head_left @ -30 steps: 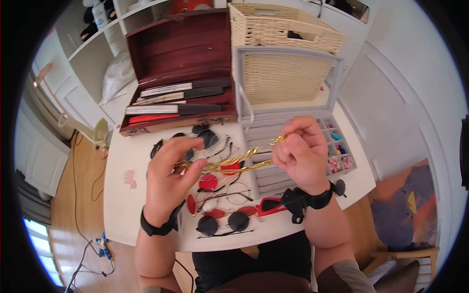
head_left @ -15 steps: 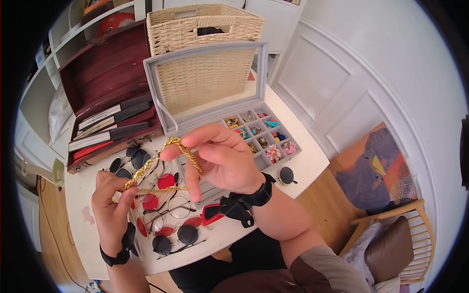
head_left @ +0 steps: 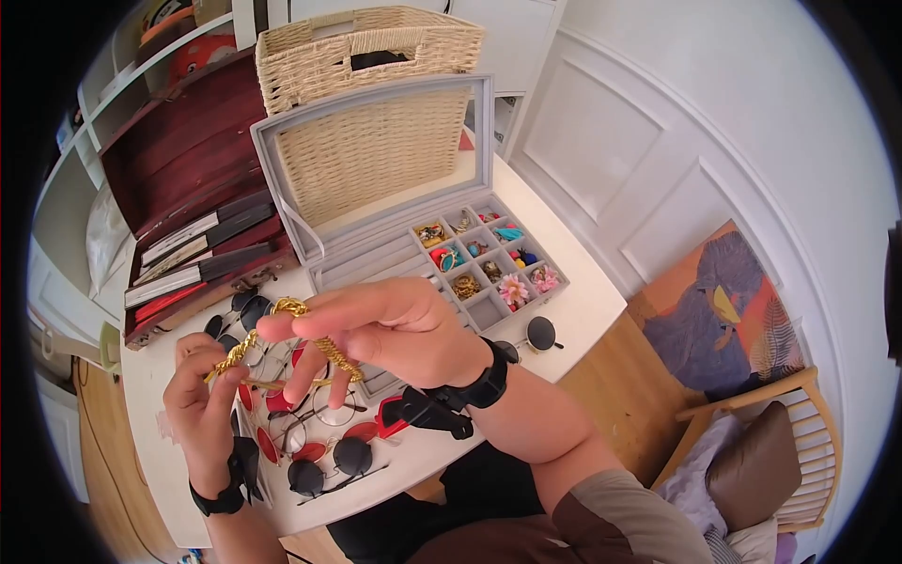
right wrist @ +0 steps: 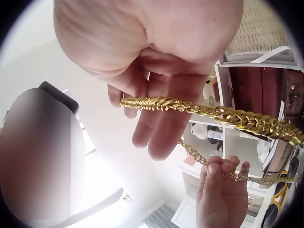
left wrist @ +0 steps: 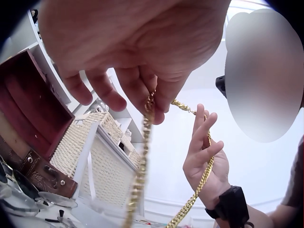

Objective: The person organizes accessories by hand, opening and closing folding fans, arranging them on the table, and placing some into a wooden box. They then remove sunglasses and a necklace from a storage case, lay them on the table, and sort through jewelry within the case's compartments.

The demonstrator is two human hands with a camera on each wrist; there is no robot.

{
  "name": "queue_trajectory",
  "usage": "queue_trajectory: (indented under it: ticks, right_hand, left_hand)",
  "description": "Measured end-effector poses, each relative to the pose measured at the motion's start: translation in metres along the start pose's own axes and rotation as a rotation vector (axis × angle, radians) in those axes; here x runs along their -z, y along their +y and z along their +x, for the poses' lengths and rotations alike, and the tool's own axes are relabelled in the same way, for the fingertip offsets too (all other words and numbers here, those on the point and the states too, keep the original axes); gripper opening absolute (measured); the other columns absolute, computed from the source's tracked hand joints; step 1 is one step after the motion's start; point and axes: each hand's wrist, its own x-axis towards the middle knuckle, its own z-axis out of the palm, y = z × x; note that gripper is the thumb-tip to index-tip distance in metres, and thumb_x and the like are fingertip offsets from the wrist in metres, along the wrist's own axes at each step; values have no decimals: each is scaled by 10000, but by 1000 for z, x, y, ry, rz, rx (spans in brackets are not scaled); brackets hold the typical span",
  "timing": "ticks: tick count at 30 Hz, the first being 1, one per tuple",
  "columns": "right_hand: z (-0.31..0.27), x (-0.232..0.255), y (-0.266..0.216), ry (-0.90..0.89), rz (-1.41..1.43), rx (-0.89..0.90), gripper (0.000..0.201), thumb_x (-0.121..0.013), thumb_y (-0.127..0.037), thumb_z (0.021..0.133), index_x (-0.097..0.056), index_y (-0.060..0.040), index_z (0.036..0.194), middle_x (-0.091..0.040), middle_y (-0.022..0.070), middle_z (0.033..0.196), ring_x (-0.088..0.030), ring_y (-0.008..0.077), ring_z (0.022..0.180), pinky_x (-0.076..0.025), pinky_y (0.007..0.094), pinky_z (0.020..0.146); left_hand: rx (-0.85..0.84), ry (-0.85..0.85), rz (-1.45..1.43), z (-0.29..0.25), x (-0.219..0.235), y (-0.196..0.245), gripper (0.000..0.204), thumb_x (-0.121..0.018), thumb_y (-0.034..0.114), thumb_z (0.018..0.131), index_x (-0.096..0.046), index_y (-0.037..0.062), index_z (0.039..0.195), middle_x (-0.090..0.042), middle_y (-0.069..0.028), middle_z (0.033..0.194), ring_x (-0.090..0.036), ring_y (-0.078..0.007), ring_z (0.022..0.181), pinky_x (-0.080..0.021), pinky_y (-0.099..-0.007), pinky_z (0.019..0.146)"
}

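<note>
A gold twisted chain (head_left: 336, 355) hangs in the air between both hands, above the sunglasses. The left hand (head_left: 199, 404) pinches one part of it between thumb and fingers; in the left wrist view that hand (left wrist: 137, 52) holds the chain (left wrist: 137, 183), which drops in a strand. In the head view the right hand (head_left: 395, 329) has the chain looped over its fingers, the thumb near the index finger. Seen from the right wrist, the chain (right wrist: 228, 115) crosses beneath the palm of the right hand (right wrist: 152, 57), whose fingers are bent around it.
Sunglasses (head_left: 352, 455) lie across the white table (head_left: 178, 508). Behind them stand an open grey jewellery box (head_left: 490, 310) with filled compartments, a dark red case (head_left: 178, 141) holding folded fans, and a woven basket (head_left: 376, 169). A wooden chair (head_left: 816, 395) is at the right.
The view has swung to the right. The hands have come closer together, and the chain, earlier stretched between them, now hangs in a loop over the right fingers.
</note>
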Motion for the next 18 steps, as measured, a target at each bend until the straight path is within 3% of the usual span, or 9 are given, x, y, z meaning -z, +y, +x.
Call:
queue_trajectory:
  ticks: [1,3,4,6,10,13,14,16,18]
  right_hand:
    - [0,0,-1,-8,-6,-12,479,-392,150,959,-591,-10,1364,-549,267,1417,-719,374,1037,-651,333,713]
    - [1,1,1,-4,-24,3,511,-402,155,948,-554,-19,1404,-524,262,1446,-719,364,1040,-645,329,722]
    - [2,2,2,-3,-43,18,550,-412,161,937,-517,-28,1443,-500,256,1475,-719,353,1044,-639,325,730]
    - [2,1,4,20,-61,53,574,-431,156,936,-478,-37,1474,-480,253,1493,-718,348,1045,-635,333,736]
    - [4,7,11,77,-154,194,595,-480,137,934,-436,-40,1501,-459,254,1511,-733,329,986,-626,358,757]
    - [4,18,8,180,-255,189,547,-488,103,950,-457,-35,1479,-462,252,1509,-745,322,899,-630,374,740]
    - [3,18,7,180,-254,190,547,-488,103,950,-457,-35,1479,-462,252,1509,-745,322,899,-630,374,740]
    - [3,14,4,353,-167,199,508,-493,68,966,-471,-34,1464,-480,255,1493,-747,318,833,-631,377,725]
    - [1,20,3,322,-127,220,503,-482,66,973,-472,-39,1465,-488,257,1485,-748,318,826,-631,376,714]
  left_hand:
    - [0,-2,0,-1,-1,2,106,-697,-12,850,-649,6,943,-594,-74,947,-531,-174,952,-430,-299,859]
    - [187,-1,-213,-2,-4,9,86,-659,48,929,-611,3,985,-604,-72,893,-582,-132,810,-476,-249,734]
    - [187,-2,-213,-2,-5,11,86,-659,48,929,-611,3,985,-604,-72,893,-582,-132,810,-476,-249,734]
    - [175,-29,-207,-2,-4,14,115,-612,107,986,-572,1,1008,-623,-62,832,-581,-97,651,-475,-219,604]
    - [267,-28,-286,-6,2,15,134,-615,129,987,-561,7,1000,-637,-50,790,-573,-91,609,-470,-225,587]
    - [255,-87,-242,-8,9,6,157,-632,156,983,-570,12,993,-643,-47,804,-564,-76,614,-456,-219,578]
    - [276,-107,-221,-8,10,7,168,-642,170,980,-578,15,978,-640,-37,797,-560,-71,621,-450,-216,583]
    - [297,-128,-200,-7,10,8,179,-651,184,976,-586,18,964,-636,-27,790,-557,-66,628,-443,-214,588]
    - [282,-158,-168,-6,7,8,188,-653,189,974,-597,22,909,-619,-5,772,-529,-52,645,-415,-212,591]
